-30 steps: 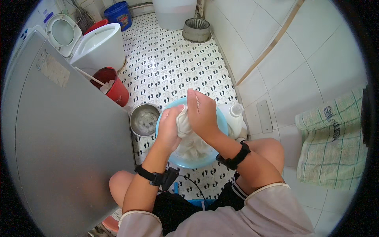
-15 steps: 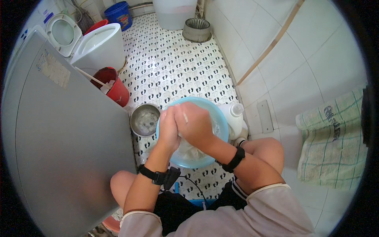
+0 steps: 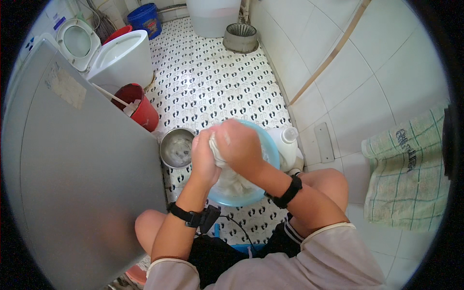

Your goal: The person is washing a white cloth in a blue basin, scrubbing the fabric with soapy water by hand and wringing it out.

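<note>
Tight washroom. Floor (image 3: 217, 82), white with dark footprint print, runs ahead past the basin between toilet and right wall; the widest stretch lies there. White tiled wall (image 3: 386, 82) bounds the right side, grey panel (image 3: 92, 169) the left, its edge angling in toward the basin. Toilet (image 3: 121, 58) far left, lid up. Checked green towel (image 3: 403, 179) hangs right, well apart from the arms. Light-blue basin (image 3: 271, 145) sits ahead of the knees, whitish cloth and suds inside. Red bucket (image 3: 146, 116) by the panel edge. Steel bowl (image 3: 176, 147) just left of the basin; narrow gap. White bottle (image 3: 288, 147) just right of it, near the wall. Right hand (image 3: 237, 145), blurred, and left hand (image 3: 204, 157) closed together on white cloth (image 3: 216, 151), bunched between them above the basin's left part; fingertips mostly hidden.
</note>
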`<state>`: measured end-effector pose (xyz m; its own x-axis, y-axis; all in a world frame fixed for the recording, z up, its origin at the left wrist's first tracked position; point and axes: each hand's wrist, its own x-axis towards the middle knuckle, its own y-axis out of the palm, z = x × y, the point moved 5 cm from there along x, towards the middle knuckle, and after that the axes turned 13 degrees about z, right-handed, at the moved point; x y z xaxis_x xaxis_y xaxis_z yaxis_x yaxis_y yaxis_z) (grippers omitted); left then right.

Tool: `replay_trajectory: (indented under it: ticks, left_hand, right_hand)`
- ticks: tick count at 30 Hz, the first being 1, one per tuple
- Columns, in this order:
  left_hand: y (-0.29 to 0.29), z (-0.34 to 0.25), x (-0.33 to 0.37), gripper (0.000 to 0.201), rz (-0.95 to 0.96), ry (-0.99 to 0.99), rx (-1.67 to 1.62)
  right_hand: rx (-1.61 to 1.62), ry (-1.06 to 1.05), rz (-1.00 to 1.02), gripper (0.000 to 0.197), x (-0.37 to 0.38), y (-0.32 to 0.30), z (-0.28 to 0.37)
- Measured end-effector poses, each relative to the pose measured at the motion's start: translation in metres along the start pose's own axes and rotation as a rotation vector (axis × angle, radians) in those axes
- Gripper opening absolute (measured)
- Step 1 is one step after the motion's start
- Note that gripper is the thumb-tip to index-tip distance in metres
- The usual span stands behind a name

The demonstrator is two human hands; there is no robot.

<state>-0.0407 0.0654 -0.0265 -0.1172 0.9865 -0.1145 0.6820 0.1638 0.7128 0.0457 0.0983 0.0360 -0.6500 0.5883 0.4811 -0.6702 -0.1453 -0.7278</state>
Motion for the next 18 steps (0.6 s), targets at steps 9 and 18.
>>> replay_trajectory:
  ticks: [9,18]
  left_hand:
    - [-0.006,0.003,0.005,0.033,-0.019,-0.056,-0.172]
    - [0.013,-0.001,0.001,0.037,0.154,-0.097,-0.309]
  right_hand:
    - [-0.145,-0.042,-0.083,0.013,0.002,-0.004,0.001]
    - [0.025,-0.011,-0.039,0.017,0.008,-0.019,0.005]
